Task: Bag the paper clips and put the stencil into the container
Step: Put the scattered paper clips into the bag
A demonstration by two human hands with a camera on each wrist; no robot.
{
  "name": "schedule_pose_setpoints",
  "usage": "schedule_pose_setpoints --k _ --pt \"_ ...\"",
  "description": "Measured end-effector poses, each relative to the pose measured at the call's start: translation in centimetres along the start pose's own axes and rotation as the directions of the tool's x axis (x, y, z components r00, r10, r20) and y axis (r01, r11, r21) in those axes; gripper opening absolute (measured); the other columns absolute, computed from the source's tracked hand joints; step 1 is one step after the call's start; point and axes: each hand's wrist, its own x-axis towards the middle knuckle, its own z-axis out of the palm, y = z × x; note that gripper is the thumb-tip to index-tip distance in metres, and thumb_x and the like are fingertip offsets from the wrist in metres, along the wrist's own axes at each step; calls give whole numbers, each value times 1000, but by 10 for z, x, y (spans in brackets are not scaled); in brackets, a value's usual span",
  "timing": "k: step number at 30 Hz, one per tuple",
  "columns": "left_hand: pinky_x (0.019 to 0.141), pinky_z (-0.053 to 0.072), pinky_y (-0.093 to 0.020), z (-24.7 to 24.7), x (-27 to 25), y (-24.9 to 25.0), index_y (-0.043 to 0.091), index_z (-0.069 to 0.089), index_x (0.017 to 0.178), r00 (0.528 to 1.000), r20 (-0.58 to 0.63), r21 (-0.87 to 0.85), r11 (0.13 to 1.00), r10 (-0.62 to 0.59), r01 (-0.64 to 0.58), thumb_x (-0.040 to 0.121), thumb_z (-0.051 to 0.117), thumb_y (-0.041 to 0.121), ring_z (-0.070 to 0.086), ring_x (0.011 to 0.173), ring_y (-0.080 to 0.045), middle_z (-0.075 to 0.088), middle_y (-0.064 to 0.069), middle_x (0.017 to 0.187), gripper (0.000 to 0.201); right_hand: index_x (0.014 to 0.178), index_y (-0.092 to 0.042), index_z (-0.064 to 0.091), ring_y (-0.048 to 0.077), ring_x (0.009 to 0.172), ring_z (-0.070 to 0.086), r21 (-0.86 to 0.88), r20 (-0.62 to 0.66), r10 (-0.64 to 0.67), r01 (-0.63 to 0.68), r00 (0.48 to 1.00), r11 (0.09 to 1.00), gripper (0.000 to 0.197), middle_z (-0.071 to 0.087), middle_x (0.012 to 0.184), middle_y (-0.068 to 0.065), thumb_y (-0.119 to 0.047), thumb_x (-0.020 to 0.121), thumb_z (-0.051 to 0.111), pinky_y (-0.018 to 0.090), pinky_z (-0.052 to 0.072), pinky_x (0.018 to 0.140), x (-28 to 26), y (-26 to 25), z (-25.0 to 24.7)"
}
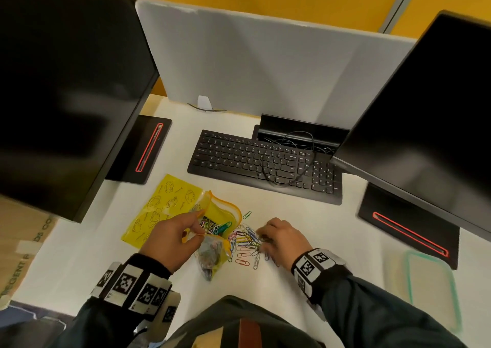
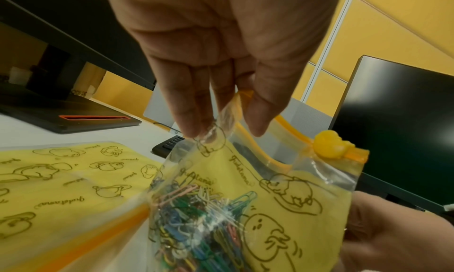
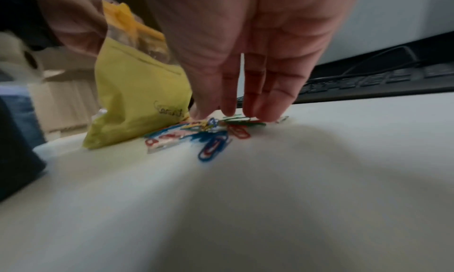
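The left hand (image 1: 172, 237) pinches the rim of the zip bag (image 2: 245, 208), holding its mouth open; many paper clips (image 1: 245, 242) already sit inside, the rest lie loose on the surface (image 1: 305, 209) just beside it. The right hand (image 1: 283, 237) has its fingers (image 3: 260, 105) down on that pile, apparently gathering, though blur hides whether any clip is caught. The yellow stencil (image 1: 156, 209) lies beside the bag, the container (image 1: 430, 286) well apart. A slack rim could spill clips.
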Motion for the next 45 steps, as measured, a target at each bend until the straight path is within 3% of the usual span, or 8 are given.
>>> schedule_pose_setpoints --k 6,15,22,26,29,34,41,45 --pt "82 41 -19 0 -1 -2 24 54 62 1000 -6 -14 1000 -10 10 75 65 2 51 114 -10 54 11 125 29 140 -22 34 21 126 37 45 57 190 -193 980 980 81 34 137 1 -34 71 76 33 39 104 -15 15 -3" --pt "83 41 -18 0 2 2 27 54 58 1000 9 -27 1000 -10 10 74 66 1 52 112 -9 50 17 119 32 123 -14 58 26 107 57 92 -53 98 -93 994 991 34 59 116 9 -19 90 55 29 44 92 2 -6 3" --pt "83 43 -23 0 2 -3 24 55 62 1000 -1 -1 1000 -8 8 74 66 2 54 112 -13 56 7 126 27 111 -13 61 25 103 58 41 -81 240 -237 967 971 26 62 112 8 -7 91 45 27 43 85 -15 14 -1" --pt "79 41 -15 2 4 0 23 56 61 1000 5 -1 1000 -1 1 74 66 1 51 111 -7 52 13 121 27 97 -12 67 26 97 59 55 -41 185 -183 982 982 22 63 103 8 -9 90 47 29 44 83 -11 4 7" --pt "80 41 -15 1 3 0 24 56 60 1000 3 -6 1000 -3 3 73 66 1 52 109 -7 51 15 120 28 102 -13 66 25 102 58 134 -102 148 -134 984 982 19 62 106 7 -16 89 53 29 45 85 -7 -1 2" --pt "80 42 -17 0 1 -3 17 59 66 1000 -5 11 1000 -14 14 74 66 3 54 111 -13 52 14 123 18 138 -23 31 21 125 34 11 93 85 -87 992 996 88 36 136 0 -41 66 78 38 42 101 -5 -4 -7" --pt "79 40 -14 2 2 -2 27 56 73 1000 -8 -8 1000 -6 6 73 66 2 53 112 -11 53 13 121 27 126 -18 38 20 111 40 -93 74 183 -176 980 980 96 41 121 1 -68 52 73 37 48 90 -3 -23 3" --pt "80 40 -15 1 2 -1 28 54 59 1000 8 0 1000 -27 27 74 66 2 52 115 -13 56 5 127 32 127 -11 40 23 116 41 -102 57 212 -206 976 973 74 41 126 6 -43 70 75 37 47 92 0 -31 12"
